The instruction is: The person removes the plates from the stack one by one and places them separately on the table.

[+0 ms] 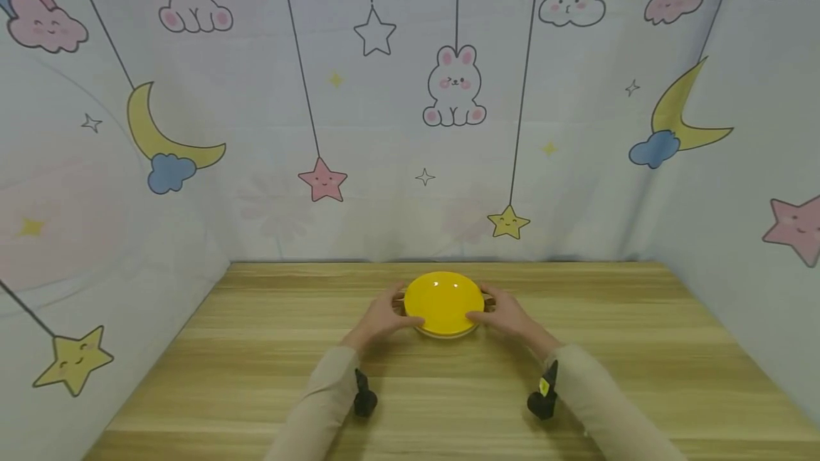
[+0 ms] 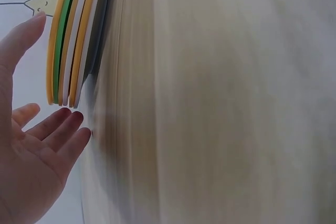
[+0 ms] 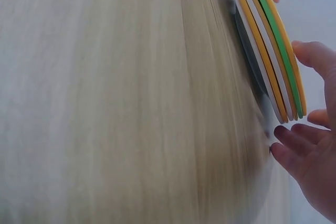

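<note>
A stack of several round plates [image 1: 444, 301] sits on the wooden table, with a glossy yellow plate on top. From the side, the left wrist view shows yellow, green and white rims [image 2: 73, 40] above a dark base. My left hand [image 1: 383, 319] is at the stack's left side, thumb by the top plate and relaxed fingers close to the lower rims. On the right side my right hand [image 1: 506, 315] mirrors it, its thumb [image 3: 310, 53] at the top plate's edge. Whether the fingertips touch the rims, I cannot tell.
The wooden table [image 1: 256, 375] extends on both sides of the stack. Pale cloth walls [image 1: 384, 126] printed with rabbits, stars and moons stand behind and at both sides. A black wrist device [image 1: 365, 397] is on the left sleeve, another [image 1: 543, 397] on the right.
</note>
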`<state>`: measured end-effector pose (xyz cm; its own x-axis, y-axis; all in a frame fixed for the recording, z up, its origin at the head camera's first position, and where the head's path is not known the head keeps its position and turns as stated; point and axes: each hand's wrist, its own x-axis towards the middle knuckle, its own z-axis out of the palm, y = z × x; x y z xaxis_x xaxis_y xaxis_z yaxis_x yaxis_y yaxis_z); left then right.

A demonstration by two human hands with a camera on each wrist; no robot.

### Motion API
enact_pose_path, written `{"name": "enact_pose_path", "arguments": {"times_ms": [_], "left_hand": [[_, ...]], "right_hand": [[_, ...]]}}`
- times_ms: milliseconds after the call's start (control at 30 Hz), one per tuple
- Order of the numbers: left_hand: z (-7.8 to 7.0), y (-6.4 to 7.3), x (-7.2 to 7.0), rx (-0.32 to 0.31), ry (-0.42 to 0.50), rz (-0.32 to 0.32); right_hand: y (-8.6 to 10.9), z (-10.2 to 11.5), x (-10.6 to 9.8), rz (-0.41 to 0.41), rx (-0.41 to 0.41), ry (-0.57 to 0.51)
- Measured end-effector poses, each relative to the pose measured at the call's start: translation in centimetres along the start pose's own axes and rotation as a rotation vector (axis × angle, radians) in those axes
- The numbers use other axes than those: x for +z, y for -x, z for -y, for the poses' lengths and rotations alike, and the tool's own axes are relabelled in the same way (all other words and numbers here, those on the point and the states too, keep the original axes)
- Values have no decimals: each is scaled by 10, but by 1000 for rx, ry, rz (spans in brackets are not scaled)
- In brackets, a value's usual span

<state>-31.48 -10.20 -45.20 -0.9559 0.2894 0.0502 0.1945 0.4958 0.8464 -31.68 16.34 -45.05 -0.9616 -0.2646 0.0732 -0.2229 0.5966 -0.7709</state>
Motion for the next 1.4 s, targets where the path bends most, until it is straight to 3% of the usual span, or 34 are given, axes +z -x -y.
{"name": "enact_pose_path", "arguments": {"times_ms": [267, 500, 1033, 1400], "left_hand": [[-4, 0, 4, 9, 66, 21], [-3, -2, 6, 39, 49, 29], [-4, -1, 6, -44, 38, 24], [-5, 0, 5, -28, -2, 37]], "right_hand": [[-4, -2, 3, -14, 17, -10], [-7, -5, 5, -26, 0, -5], [-8, 0, 2, -34, 42, -16], [-10, 0, -7, 19, 59, -62]]}}
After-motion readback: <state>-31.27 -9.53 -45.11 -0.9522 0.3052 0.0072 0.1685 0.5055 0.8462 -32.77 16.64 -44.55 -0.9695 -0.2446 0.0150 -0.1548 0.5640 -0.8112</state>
